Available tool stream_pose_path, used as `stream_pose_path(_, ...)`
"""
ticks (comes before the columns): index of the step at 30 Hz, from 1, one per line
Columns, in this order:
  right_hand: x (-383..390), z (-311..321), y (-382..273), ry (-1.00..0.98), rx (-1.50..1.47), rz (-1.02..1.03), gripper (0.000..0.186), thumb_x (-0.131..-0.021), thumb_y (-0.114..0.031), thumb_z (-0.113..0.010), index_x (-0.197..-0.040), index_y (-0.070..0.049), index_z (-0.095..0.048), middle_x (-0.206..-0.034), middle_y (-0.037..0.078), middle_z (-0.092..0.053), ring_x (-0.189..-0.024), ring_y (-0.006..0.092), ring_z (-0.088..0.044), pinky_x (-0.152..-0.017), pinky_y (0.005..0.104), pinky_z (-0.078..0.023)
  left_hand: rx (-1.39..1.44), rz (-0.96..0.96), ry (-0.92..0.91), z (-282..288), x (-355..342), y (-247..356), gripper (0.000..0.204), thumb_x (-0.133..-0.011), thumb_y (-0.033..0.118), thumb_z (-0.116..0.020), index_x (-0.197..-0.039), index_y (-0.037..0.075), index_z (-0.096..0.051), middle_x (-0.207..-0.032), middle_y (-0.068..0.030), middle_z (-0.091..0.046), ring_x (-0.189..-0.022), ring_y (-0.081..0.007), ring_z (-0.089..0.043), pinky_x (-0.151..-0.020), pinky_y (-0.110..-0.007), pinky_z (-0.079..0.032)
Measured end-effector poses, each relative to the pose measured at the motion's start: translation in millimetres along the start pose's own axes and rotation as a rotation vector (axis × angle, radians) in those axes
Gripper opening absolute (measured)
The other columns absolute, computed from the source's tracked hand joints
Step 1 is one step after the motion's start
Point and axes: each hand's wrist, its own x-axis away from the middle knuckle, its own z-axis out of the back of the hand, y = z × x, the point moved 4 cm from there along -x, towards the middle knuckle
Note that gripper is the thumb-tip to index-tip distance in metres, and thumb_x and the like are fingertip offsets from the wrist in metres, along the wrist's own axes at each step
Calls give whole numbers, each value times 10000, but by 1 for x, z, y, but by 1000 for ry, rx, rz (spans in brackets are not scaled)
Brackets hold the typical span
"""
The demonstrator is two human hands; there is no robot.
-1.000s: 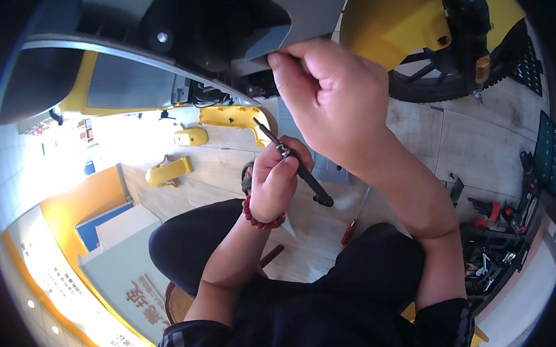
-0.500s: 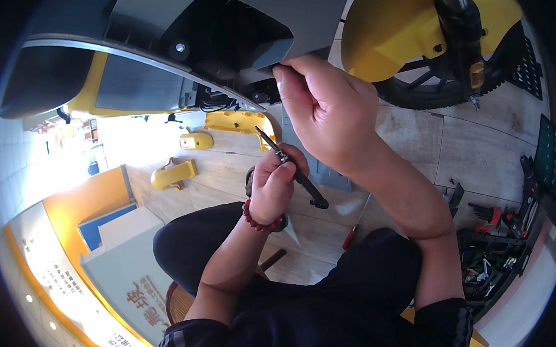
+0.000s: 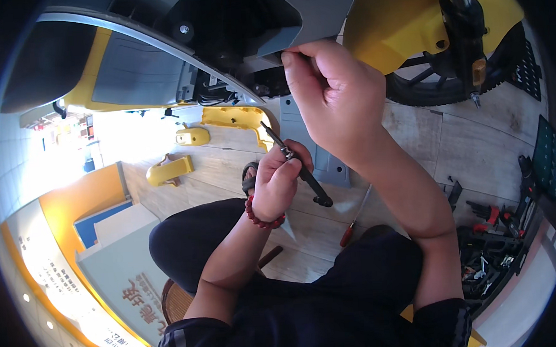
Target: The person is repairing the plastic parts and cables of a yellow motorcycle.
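My left hand (image 3: 279,183) is closed around a slim black hand tool (image 3: 312,185) with a thin dark shaft and a shiny metal joint. The shaft points up and away to the left; its thicker end slants down to the right. My right hand (image 3: 339,93) is raised at the lower edge of a grey body panel (image 3: 330,10) of a yellow and grey scooter. Thumb and forefinger are pinched together there, and what lies between them is hidden. Left of that hand, a dark opening in the panel shows a bolt head (image 3: 185,30).
Front wheel (image 3: 426,89) and yellow fender (image 3: 395,26) stand right of my right hand. Yellow covers (image 3: 169,171) and a grey panel (image 3: 324,162) lie on the floor. A red-handled screwdriver (image 3: 347,234) lies between my knees. An open toolbox (image 3: 487,270) sits at the right.
My right hand has shifted slightly to the right, still pinched at the panel edge. The tool in my left hand has moved a little to the right. The view has shifted slightly.
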Motion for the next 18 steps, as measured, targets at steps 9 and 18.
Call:
stream_pose_path(9, 2, -2, 2, -27, -67, -144, 108, -807, -66, -702, -904, -42, -660, -669, 79, -644, -541, 187, -605, -493, 273, -466, -14, -8, -23, 1, 1, -1, 162, -843, 107, -444, -889, -4, -552, -821, -54, -563, -766, -110, -468, -720, -254, -369)
stream_pose_path(18, 0, -1, 0, 9, -51, -35, 72, -814, -34, -691, -870, -26, -646, -617, 62, -610, -510, 138, -570, -486, 238, -438, 8, 26, -8, 4, 1, -2, 167, -844, 99, -436, -903, -7, -550, -834, -60, -563, -778, -116, -471, -727, -261, -370)
